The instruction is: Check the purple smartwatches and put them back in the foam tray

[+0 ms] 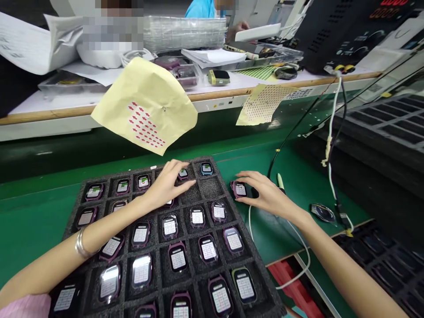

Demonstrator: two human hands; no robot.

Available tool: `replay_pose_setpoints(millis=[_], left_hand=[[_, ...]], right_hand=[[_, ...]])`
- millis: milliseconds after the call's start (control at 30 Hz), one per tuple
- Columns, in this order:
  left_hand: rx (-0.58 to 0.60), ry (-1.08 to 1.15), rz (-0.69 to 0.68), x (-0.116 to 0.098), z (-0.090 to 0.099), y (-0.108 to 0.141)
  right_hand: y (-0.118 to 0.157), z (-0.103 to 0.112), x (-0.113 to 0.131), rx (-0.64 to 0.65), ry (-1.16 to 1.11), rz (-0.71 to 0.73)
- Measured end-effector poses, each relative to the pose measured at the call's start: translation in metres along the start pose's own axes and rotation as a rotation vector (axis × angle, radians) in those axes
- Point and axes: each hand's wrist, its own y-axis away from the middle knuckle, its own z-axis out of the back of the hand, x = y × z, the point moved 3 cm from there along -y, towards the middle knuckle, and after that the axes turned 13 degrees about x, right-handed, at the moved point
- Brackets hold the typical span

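Note:
A dark foam tray (212, 187) lies on the green bench, its compartments holding several smartwatches with lit screens, most in purple cases. Over its far side, my left hand (168, 183) has thumb and forefinger spread. Between them a watch (183, 173) shows in its compartment; I see no firm grip on it. Just right of the tray, my right hand (265, 193) pinches a purple smartwatch (240, 189) by its edges, screen up. A blue-cased watch (206, 168) sits in the far right corner compartment, with a bare compartment in front of it.
A white cable (306, 251) loops beside the tray. A raised shelf (218, 95) crosses the back, with hanging yellow sticker sheets (149, 104) and a power supply (344, 35). Dark trays (391, 123) stand at right. Another person's hand (238, 28) shows beyond the shelf.

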Motion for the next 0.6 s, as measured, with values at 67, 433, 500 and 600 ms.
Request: replay_pose_setpoints(millis=[67,433,500,600], left_hand=[[0.081,0.324,0.027,-0.013,-0.004,0.012],[0.037,1.454,-0.003,-0.053,0.003,0.075],[-0.026,1.459,0.001,-0.051,0.009,0.083],[-0.095,1.491,0.005,-0.047,0.014,0.091]], right_hand=[[-0.005,0.011,0.027,-0.124,0.002,0.079],[-0.065,0.024,0.166,-0.199,0.030,0.556],[-0.073,0.022,0.174,-0.225,0.000,0.593],[-0.079,0.020,0.181,-0.302,-0.102,0.640]])
